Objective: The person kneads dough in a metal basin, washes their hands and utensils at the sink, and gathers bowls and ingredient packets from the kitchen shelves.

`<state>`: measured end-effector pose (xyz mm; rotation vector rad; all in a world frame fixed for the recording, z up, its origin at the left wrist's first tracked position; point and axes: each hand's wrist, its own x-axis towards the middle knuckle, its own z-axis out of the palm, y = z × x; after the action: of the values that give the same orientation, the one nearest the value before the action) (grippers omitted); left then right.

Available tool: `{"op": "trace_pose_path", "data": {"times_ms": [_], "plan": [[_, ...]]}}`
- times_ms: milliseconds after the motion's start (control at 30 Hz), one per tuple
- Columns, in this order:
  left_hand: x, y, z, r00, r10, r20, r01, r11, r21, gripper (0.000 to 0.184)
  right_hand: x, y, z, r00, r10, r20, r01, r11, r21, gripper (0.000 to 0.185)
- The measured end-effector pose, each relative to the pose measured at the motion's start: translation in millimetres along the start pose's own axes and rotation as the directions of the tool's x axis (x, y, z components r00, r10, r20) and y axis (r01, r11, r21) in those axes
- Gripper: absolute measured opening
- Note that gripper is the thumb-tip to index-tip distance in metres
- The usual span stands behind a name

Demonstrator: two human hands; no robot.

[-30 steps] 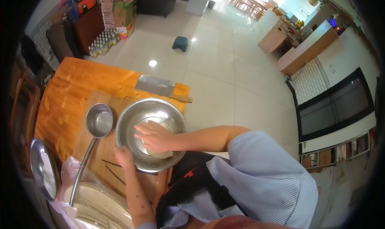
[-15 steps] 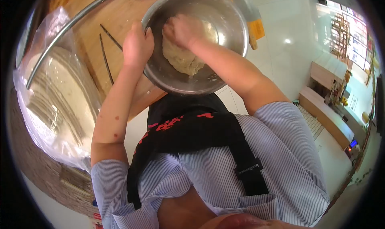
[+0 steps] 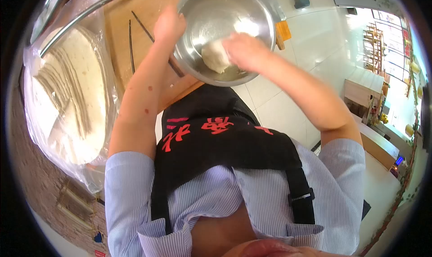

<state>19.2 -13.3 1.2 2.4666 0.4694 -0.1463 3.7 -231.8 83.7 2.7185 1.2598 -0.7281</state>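
A metal bowl (image 3: 200, 20) tilts towards me at the table's near edge. My left hand (image 3: 170, 26) grips its left rim, thumb up, fingers partly hidden behind. Inside the bowl a pale lump of dough (image 3: 214, 57) lies low, near the side closest to me. My right hand (image 3: 245, 52), slightly blurred, is closed against the dough's right side, with its fingertips hidden. Two thin dark sticks (image 3: 131, 45) rest on the wooden table beside my left forearm.
At the left, a clear plastic bag (image 3: 102, 68) holds a stack of pale flatbreads (image 3: 87, 108). Over it arches a curved metal rod (image 3: 90, 12). The wooden table (image 3: 118, 29) spans the upper left; tiled floor (image 3: 310, 50) and wooden furniture (image 3: 362, 83) are at the right.
The dough, spread wide before, is now a compact lump nearer the bowl's close side. My right hand has moved right and down. The bowl sits higher in view.
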Motion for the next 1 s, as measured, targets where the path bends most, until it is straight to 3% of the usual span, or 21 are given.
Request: {"op": "trace_pose_path", "data": {"times_ms": [167,367,400,500,567,600,633,700,733,767,800,867,933,967,1000], "plan": [[-2.2,3.1,-2.2,0.999,0.03,-0.02,-0.031,0.998,-0.057,0.026,-32.4,-7.8,48.7,0.998,0.064,-0.008,-0.065,0.992,-0.106,0.011],[-3.6,13.1,-7.6,0.999,-0.01,0.03,0.012,0.999,-0.041,0.024,15.5,6.8,60.9,0.993,-0.092,0.075,0.097,0.993,-0.064,0.007],[-1.9,11.8,-5.5,1.0,-0.001,0.028,0.002,0.999,-0.039,0.025,23.3,6.1,70.8,1.0,-0.015,0.021,0.016,0.999,-0.034,0.006],[-3.6,11.1,-5.9,1.0,-0.015,-0.006,0.015,0.999,0.036,0.026,44.7,-2.1,76.4,0.982,0.166,0.088,-0.166,0.986,-0.014,0.011],[0.5,14.7,-1.4,0.999,0.005,-0.043,-0.004,1.0,0.026,0.026,29.3,-14.3,23.6,0.96,0.258,0.106,-0.278,0.917,0.288,0.014],[-2.6,19.1,-1.4,0.999,0.001,-0.032,-0.002,1.0,-0.027,0.027,39.5,-6.1,66.6,0.948,0.315,0.05,-0.317,0.947,0.053,0.011],[-5.8,15.7,1.8,0.992,0.07,-0.102,-0.081,0.991,-0.105,0.028,47.3,-10.4,79.2,0.785,0.585,0.204,-0.612,0.682,0.4,0.014],[5.2,3.7,6.5,0.999,0.041,-0.011,-0.041,0.996,-0.076,0.03,16.8,-2.8,78.9,0.938,0.324,0.127,-0.348,0.882,0.318,0.006],[-1.1,-10.8,7.6,0.97,0.208,-0.128,-0.22,0.971,-0.096,0.028,-6.4,-12.9,59.2,0.969,0.237,0.067,-0.246,0.903,0.352,0.013],[-0.2,2.7,3.8,0.987,0.155,-0.049,-0.157,0.987,-0.031,0.024,-30.0,-16.4,35.9,0.988,0.152,0.015,-0.146,0.913,0.381,0.021],[-1.1,-0.3,2.0,0.982,0.179,-0.066,-0.18,0.983,-0.013,0.022,-39.7,-12.7,38.1,0.93,0.303,-0.208,-0.164,0.85,0.501,0.029],[-8.3,-4.9,-2.0,0.971,0.215,-0.104,-0.218,0.976,-0.021,0.021,-52.9,-2.8,46.8,0.622,0.573,-0.534,-0.058,0.714,0.698,0.045],[-9.8,3.5,-3.5,0.962,0.24,-0.133,-0.249,0.967,-0.058,0.019,-38.5,8.5,32.3,0.396,0.907,-0.145,-0.26,0.262,0.929,0.052],[-7.8,9.6,-5.2,0.967,0.23,-0.108,-0.236,0.97,-0.049,0.019,-24.5,12.5,28.7,0.252,0.963,0.094,-0.303,-0.014,0.953,0.055],[-5.3,12.7,-6.0,0.973,0.217,-0.083,-0.221,0.974,-0.042,0.019,15.2,27.5,82.2,0.295,0.953,0.064,-0.271,0.019,0.962,0.067]]}}
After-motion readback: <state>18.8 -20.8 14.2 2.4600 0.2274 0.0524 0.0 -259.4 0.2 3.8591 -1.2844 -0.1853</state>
